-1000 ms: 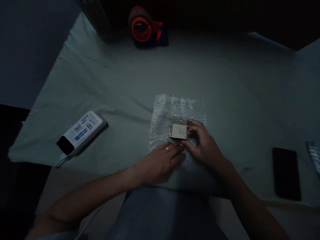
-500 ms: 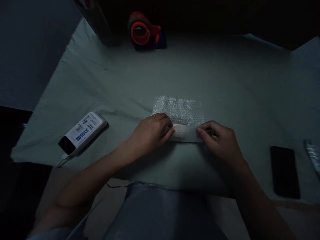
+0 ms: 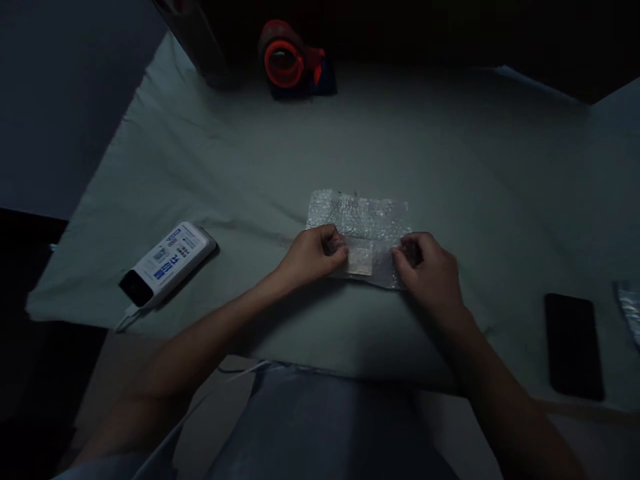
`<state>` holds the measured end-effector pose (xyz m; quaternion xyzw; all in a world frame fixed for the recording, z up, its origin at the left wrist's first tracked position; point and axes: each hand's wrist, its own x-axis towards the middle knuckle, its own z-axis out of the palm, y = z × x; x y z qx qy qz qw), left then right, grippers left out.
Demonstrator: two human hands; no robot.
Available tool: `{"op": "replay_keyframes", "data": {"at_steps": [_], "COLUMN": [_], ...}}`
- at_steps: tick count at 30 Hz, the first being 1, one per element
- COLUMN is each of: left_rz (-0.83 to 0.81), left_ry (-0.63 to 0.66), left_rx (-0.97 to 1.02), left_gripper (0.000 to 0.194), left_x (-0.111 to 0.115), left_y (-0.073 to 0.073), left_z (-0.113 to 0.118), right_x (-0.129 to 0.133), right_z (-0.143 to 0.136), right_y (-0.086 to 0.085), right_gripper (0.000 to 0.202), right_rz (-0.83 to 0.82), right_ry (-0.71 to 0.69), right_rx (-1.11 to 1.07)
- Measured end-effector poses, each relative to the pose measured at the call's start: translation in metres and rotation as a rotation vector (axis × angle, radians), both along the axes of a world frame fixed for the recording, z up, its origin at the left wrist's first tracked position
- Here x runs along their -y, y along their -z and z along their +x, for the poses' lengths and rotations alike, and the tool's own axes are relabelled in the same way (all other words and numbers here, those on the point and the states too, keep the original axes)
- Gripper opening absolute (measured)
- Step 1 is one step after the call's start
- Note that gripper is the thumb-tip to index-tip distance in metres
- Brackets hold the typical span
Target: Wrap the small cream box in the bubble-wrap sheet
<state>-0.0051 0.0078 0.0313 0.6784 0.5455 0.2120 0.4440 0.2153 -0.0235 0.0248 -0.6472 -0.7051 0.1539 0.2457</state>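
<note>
A sheet of clear bubble wrap [image 3: 357,215] lies on the pale green cloth, its near part folded up over a small flat pale rectangular piece [image 3: 360,259]. My left hand [image 3: 317,252] pinches the left side of the fold between thumb and fingers, right beside the pale piece. On the other side, my right hand [image 3: 425,267] pinches the fold's right edge with thumb and forefinger. What the pale piece is, I cannot make out through the plastic.
A white power bank [image 3: 170,263] with a cable lies at the left, a black phone [image 3: 573,347] at the right. Toward the back stands a red tape dispenser [image 3: 284,63]. Shiny plastic [image 3: 630,307] shows at the right edge of the cloth-covered table [image 3: 450,153].
The near layer of bubble wrap now covers the pale piece more flatly, and more of that piece shows. Both hands have shifted slightly, still pinching the wrap.
</note>
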Motion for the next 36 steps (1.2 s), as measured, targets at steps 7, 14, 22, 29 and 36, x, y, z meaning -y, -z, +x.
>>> {"op": "replay_keyframes", "data": {"at_steps": [7,14,22,29,36], "left_rz": [0.019,0.081,0.049,-0.224,-0.333], "left_ry": [-0.045,-0.008,-0.006,0.07,-0.025], "left_rx": [-0.022,-0.17,-0.31,-0.127,0.26], "left_gripper": [0.011,0.028,0.04,0.038,0.025], "left_x": [-0.001,-0.004,-0.005,-0.015,-0.012], "left_y": [0.004,0.0,-0.008,-0.008,0.001], "left_z": [0.008,-0.012,-0.045,-0.047,-0.044], "right_x": [0.023,0.023,0.021,0.019,0.019], "right_z": [-0.023,-0.035,-0.04,-0.045,-0.045], "right_y": [-0.014,-0.003,-0.008,-0.01,-0.009], "right_gripper": [0.023,0.024,0.034,0.034,0.034], "right_rz": [0.268,0.21,0.163,0.164,0.172], "right_ry": [-0.458,-0.524,-0.519,-0.519,-0.512], "right_rx": [0.128,0.191,0.267,0.324,0.322]}}
